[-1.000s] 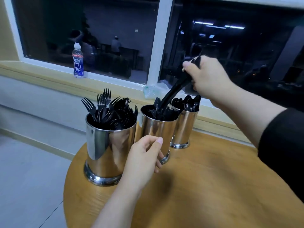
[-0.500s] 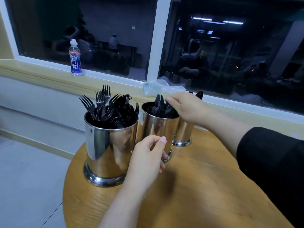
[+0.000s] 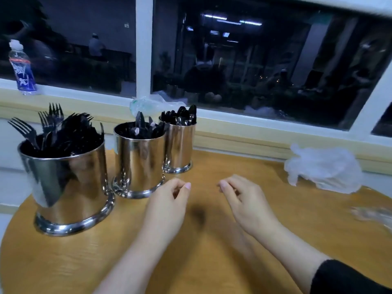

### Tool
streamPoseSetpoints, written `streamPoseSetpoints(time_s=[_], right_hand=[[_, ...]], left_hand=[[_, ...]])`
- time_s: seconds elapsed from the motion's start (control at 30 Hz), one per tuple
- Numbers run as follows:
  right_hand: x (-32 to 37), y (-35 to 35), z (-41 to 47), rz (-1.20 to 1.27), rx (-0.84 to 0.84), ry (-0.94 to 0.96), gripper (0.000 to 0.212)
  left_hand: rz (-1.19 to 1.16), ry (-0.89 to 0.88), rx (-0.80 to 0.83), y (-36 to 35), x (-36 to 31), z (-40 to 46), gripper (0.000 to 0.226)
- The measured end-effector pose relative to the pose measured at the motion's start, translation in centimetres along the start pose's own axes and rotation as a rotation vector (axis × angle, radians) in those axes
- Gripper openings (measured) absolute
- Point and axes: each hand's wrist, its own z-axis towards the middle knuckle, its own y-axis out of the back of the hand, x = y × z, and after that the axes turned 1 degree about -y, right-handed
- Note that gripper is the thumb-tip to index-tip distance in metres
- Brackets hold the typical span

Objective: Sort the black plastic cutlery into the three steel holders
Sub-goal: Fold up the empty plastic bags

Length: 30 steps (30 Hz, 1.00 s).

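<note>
Night-dark window glass is backing a round wooden table (image 3: 212, 262). I am seeing both hands pulled back from the holders: half a second ago my right hand (image 3: 244, 200) was reaching into the middle holder (image 3: 139, 158); now it and my left hand (image 3: 169, 206) are hovering loosely curled, holding nothing. Sorting is looking finished. Forks are filling the near holder (image 3: 63, 179), the far holder (image 3: 179, 145) is standing behind, shiny steel, black handles upright.

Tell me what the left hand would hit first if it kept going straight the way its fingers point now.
Probably the far steel holder: the left hand points up and slightly right across bare table toward its base. Depth is unclear; it may pass just right of it.
</note>
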Motion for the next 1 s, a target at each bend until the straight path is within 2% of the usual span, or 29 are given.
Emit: streamPoseSetpoints(time_s=[0.2, 0.33, 0.47, 0.6, 0.67, 0.77, 0.9, 1.0], right_hand=[[-7.6, 5.3, -9.4, -0.118, 0.127, -0.274, 0.023], [-10.0, 8.6, -13.0, -0.163, 0.227, -0.33, 0.034], [-12.2, 11.1, -15.1, -0.198, 0.166, -0.325, 0.035], [-15.8, 14.9, -16.5, -0.406, -0.112, -0.381, 0.042], [-17.9, 17.5, -17.2, -0.485, -0.272, -0.469, 0.04], [-21.3, 21.2, -18.3, -0.524, -0.427, -0.683, 0.052], [-25.7, 24.5, -19.7, -0.517, -0.349, -0.914, 0.072], [-28.5, 25.7, -19.9, -0.417, -0.205, -0.978, 0.073]], left_hand=[[0.188, -0.074, 0.201, -8.6, -1.1, -3.6, 0.005], [0.272, -0.122, 0.252, -14.3, -2.6, -5.3, 0.021], [0.321, -0.18, 0.323, -19.8, -4.5, -6.8, 0.027], [0.374, -0.249, 0.381, -24.7, -6.2, -7.6, 0.031], [0.367, -0.266, 0.407, -26.9, -7.0, -7.6, 0.033], [0.343, -0.301, 0.455, -30.1, -8.4, -7.3, 0.043], [0.281, -0.334, 0.505, -35.3, -10.9, -6.8, 0.063], [0.276, -0.406, 0.536, -39.9, -12.9, -6.0, 0.075]])
